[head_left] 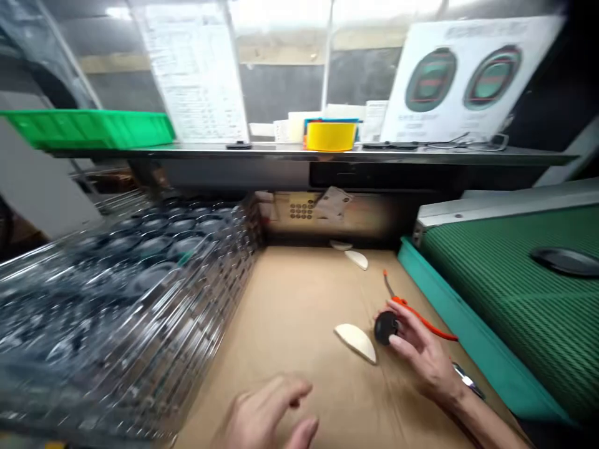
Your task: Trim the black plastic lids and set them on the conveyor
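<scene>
The right hand [423, 352] grips a dark round disc [385, 327] between thumb and fingers, low over the cardboard sheet [290, 312] that lines the bench (probably there to give loose parts a clean, forgiving surface). The disc is just beside a white half-moon piece [355, 342], though I cannot tell whether they touch. The left hand [271, 415] is empty and relaxed at the near edge of the view, its fingers loosely curled. An orange-handled tool [423, 318] runs behind the right hand's fingers, its thin grey shaft pointing toward the back of the sheet. Two more white pieces [356, 259] lie farther off near that back edge. Stacked clear plastic trays [116, 312] wall the left side, seemingly kept within easy reach, while a teal strip [468, 318] edges a ribbed green mat [515, 293] on the right. Above, a yellow tape roll [331, 136] sits on a shelf [304, 149].
</scene>
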The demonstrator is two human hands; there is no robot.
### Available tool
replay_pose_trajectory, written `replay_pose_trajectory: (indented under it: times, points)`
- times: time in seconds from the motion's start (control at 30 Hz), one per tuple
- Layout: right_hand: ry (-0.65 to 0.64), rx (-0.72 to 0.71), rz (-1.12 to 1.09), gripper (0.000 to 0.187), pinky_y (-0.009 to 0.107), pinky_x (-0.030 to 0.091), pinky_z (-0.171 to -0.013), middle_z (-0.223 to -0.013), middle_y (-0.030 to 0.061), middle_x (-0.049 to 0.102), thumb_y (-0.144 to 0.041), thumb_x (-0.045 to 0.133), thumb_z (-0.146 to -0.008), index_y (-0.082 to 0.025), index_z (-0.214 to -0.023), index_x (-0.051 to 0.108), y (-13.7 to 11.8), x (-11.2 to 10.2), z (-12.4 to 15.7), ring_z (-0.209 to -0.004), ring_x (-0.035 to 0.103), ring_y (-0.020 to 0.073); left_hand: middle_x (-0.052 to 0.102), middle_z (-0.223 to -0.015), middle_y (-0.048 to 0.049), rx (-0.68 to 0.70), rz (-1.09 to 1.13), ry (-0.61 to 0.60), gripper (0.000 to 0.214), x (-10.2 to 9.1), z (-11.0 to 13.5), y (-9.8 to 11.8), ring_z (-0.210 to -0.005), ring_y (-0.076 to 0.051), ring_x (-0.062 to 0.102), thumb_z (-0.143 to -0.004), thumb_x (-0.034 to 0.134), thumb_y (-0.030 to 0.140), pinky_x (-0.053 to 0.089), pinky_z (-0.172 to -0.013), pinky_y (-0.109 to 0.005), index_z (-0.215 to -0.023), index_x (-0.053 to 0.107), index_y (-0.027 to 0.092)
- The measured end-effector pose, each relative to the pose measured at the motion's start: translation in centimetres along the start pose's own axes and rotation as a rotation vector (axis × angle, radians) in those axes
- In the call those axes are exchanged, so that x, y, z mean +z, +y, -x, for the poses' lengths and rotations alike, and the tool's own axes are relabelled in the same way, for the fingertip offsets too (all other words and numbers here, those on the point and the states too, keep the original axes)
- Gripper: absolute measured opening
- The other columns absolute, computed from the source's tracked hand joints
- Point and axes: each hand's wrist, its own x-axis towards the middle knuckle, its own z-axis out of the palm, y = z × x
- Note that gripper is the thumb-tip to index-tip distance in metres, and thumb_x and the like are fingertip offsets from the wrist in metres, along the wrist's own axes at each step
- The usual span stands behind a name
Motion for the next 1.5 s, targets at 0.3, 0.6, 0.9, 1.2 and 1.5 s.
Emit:
replay_pose_trajectory:
  times: [0.3, 0.6, 0.9, 1.2, 1.5]
  points:
    - [-0.12, -0.226, -0.116, 0.037, 0.039, 0.046, -0.11, -0.138, 0.0091, 0.051, -0.037, 0.057, -0.1, -0.029, -0.135, 0.048, -3.9, 4.3, -2.2, -0.127, 0.052, 0.0246, 0.057, -0.137, -0.0159, -0.338, 0.534, -0.068, 0.073, 9.8, -8.2, -3.2, -0.115, -0.026, 0.062, -0.081, 0.075, 0.038, 0.051, -0.102, -0.039, -0.143, 0.044, 0.017]
    - [-0.014, -0.21, 0.002, 0.038, 0.038, 0.054, -0.099, -0.125, 0.0076, 0.059, -0.034, 0.061, -0.096, -0.027, -0.132, 0.05, -1.4, 6.8, -4.1, -0.111, 0.062, 0.0214, 0.049, -0.15, -0.0096, -0.495, 0.777, -0.117, 0.065, 11.2, -7.9, -5.6, -0.136, -0.027, 0.048, -0.09, 0.067, 0.033, 0.042, -0.114, -0.039, -0.149, 0.041, 0.025]
    - [-0.104, -0.218, 0.073, 0.048, 0.041, 0.05, -0.106, -0.136, 0.0077, 0.055, -0.026, 0.055, -0.098, -0.03, -0.143, 0.038, -0.9, 6.3, -3.1, -0.122, 0.057, 0.0223, 0.053, -0.146, -0.0122, -0.663, 0.821, -0.063, 0.077, 10.6, -7.8, -6.4, -0.134, -0.027, 0.05, -0.08, 0.078, 0.034, 0.043, -0.112, -0.035, -0.147, 0.041, 0.02]
    - [-0.001, -0.253, 0.228, 0.046, 0.033, 0.053, -0.099, -0.127, 0.0069, 0.061, -0.029, 0.063, -0.097, -0.026, -0.138, 0.044, -1.3, 6.2, -3.2, -0.112, 0.063, 0.0195, 0.068, -0.12, -0.0114, -0.795, 1.174, 0.098, 0.052, 11.3, -8.1, -5.9, -0.111, -0.025, 0.065, -0.074, 0.084, 0.031, 0.05, -0.096, -0.033, -0.117, 0.058, 0.018]
    - [0.05, -0.276, 0.586, 0.037, 0.048, 0.05, -0.094, -0.12, 0.0114, 0.058, -0.03, 0.052, -0.098, -0.019, -0.133, 0.046, -1.7, 6.6, -3.2, -0.111, 0.056, 0.028, 0.068, -0.117, -0.0142, -0.99, 1.473, 0.38, 0.04, 10.6, -9.3, -5.5, -0.108, -0.027, 0.066, -0.089, 0.068, 0.038, 0.051, -0.096, -0.042, -0.12, 0.062, 0.014]
